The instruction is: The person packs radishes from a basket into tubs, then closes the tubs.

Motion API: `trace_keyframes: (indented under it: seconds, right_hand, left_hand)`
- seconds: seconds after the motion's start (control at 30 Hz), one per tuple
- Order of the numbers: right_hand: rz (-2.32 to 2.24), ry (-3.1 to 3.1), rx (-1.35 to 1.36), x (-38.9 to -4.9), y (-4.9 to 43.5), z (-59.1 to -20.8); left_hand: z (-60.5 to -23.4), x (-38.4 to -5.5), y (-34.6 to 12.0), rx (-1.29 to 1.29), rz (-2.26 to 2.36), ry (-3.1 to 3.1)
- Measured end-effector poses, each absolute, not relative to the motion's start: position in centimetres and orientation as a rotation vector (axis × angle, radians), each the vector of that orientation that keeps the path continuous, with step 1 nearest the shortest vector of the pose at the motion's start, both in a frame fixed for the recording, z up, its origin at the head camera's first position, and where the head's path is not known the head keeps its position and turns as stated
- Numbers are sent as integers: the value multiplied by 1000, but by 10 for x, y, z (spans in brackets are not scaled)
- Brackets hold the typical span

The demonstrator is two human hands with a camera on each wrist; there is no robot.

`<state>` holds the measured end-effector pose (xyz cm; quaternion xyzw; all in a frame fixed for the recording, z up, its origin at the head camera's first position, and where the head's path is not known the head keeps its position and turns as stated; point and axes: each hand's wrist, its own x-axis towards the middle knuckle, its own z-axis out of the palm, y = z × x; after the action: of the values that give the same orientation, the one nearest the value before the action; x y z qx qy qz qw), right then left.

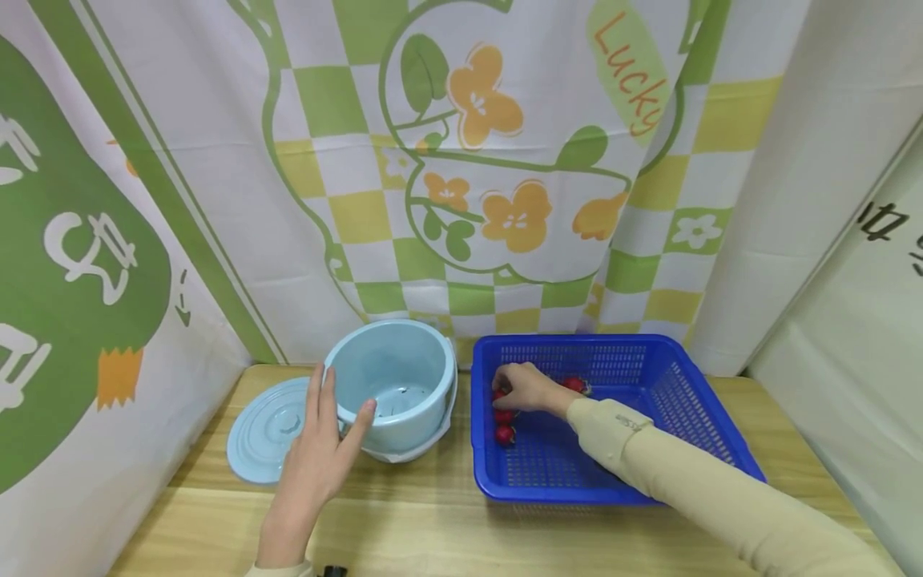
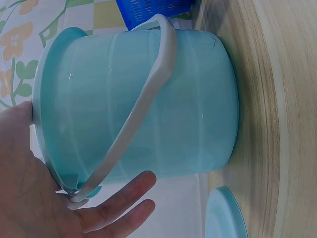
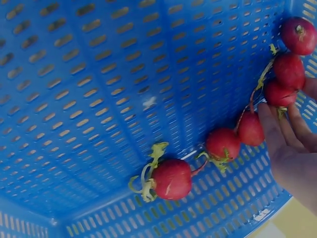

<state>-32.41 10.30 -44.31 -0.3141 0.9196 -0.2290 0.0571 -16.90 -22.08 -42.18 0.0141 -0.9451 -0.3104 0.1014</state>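
Note:
In the head view, my left hand [image 1: 322, 450] rests at the left of a light blue bucket [image 1: 404, 433], its fingers extended. The left wrist view shows the thumb at the rim and the fingers beside the bucket's pale handle [image 2: 130, 124]. My right hand [image 1: 530, 388] reaches into a blue plastic basket [image 1: 613, 493]. There its fingers and thumb close around a red radish [image 3: 280, 93]. Other radishes lie along the basket's side, one radish [image 3: 172, 179] with curled green stalks and another radish [image 3: 298, 35] at the far end.
The bucket's round light blue lid [image 1: 263, 433] lies on the wooden table [image 1: 433, 529], left of the bucket. A patterned curtain [image 1: 461, 200] hangs behind the bucket and basket. A small black object [image 1: 335, 571] shows at the bottom edge.

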Motion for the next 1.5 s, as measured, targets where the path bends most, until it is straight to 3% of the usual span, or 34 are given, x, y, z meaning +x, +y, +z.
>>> trace_keyframes:
  seconds: [0.57,1.5]
  right_hand:
    - [-661,2815,-756,-318,91,-444]
    - [-712,2837,-1047,-328,106,-446]
  left_hand:
    - [-421,-169,-220,40,-908,-2793]
    - [-422,-170,-221,43,-906,-2790]
